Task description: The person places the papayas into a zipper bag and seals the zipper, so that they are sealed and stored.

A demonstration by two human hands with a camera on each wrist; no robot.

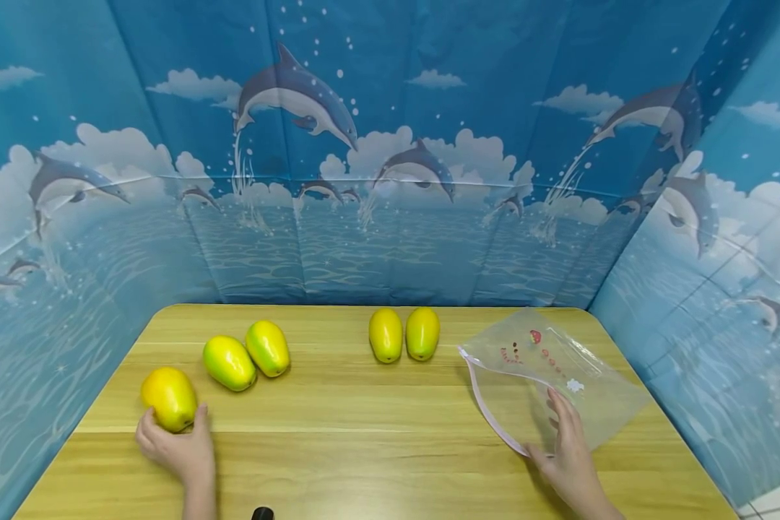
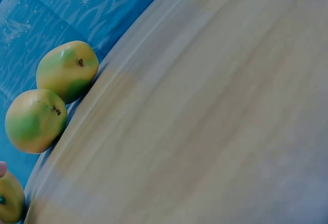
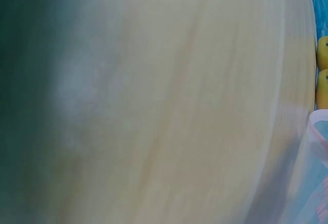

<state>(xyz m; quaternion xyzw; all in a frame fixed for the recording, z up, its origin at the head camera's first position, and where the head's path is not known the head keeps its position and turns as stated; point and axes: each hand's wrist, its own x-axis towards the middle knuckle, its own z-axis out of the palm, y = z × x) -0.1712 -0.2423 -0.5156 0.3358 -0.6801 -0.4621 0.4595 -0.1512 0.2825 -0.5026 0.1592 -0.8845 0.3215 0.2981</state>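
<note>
At the left of the table, my left hand [image 1: 180,444] grips a yellow mango [image 1: 169,397], thumb on one side and fingers on the other. Part of that mango [image 2: 10,198] and a fingertip show at the left wrist view's lower left. A clear zip bag [image 1: 607,404] with a pink zip edge and small red prints lies at the right. My right hand [image 1: 568,458] holds the bag at its mouth, thumb by the near edge and fingers at the upper one. The mouth gapes toward the left. In the right wrist view the bag's pink rim [image 3: 319,115] shows.
Two yellow-green mangoes [image 1: 230,362] [image 1: 268,349] lie beyond my left hand. Another pair of mangoes [image 1: 386,335] [image 1: 422,334] sits side by side at the table's back middle. A dolphin-print curtain [image 1: 390,238] surrounds the wooden table [image 1: 364,462]. A small black object [image 1: 263,513] shows at the front edge.
</note>
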